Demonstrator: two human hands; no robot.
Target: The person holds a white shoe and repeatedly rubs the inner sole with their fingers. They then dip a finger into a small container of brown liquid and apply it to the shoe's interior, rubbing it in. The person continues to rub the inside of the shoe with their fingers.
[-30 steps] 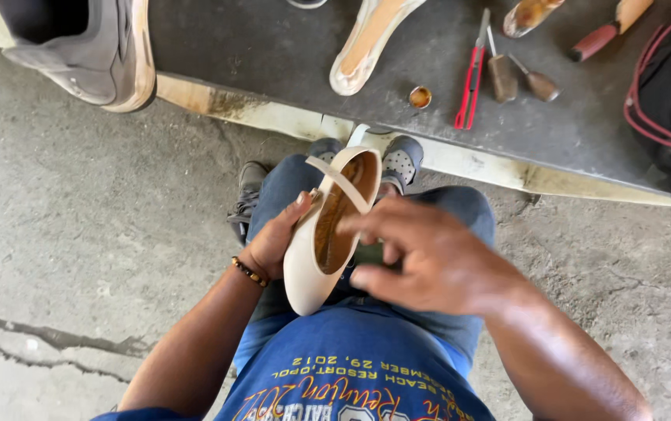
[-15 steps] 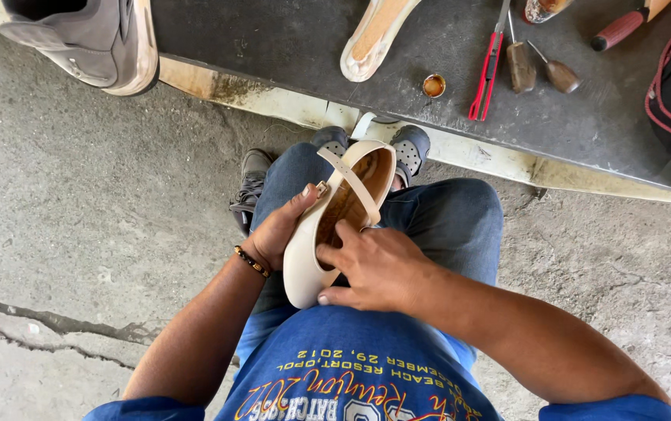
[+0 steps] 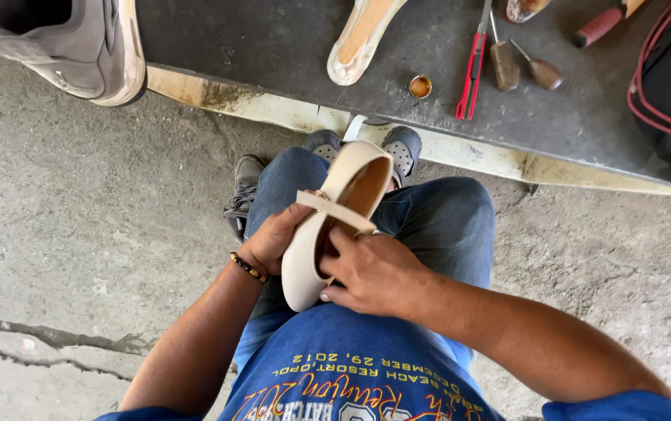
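Rough grey concrete floor [image 3: 78, 234] fills the left and lower left of the frame, cracked near the bottom edge, and a dark low work board [image 3: 273, 47] runs across the top. At the centre, over the person's blue-jeaned lap, sits a cream-coloured flat leather shoe with a thin cross strap [image 3: 328, 226], toe end pointing toward the body, opening turned up. The left hand [image 3: 273, 238] cups its outer side, fingers wrapped around the upper. The right hand [image 3: 370, 273] closes on the near edge, its fingertips pressed inside the opening at the insole.

On the board lie a tan loose insole [image 3: 363, 35], a small round brass-coloured tin [image 3: 420, 86], red-handled pliers [image 3: 472, 66] and two wooden-handled awls [image 3: 522, 66]; a grey sneaker [image 3: 70, 43] sits at the upper left.

By the look of it, the step in hand is checking or seating the lining inside the shoe. The next move seems to call for a steady left-hand grip while the right fingers work deeper toward the toe.
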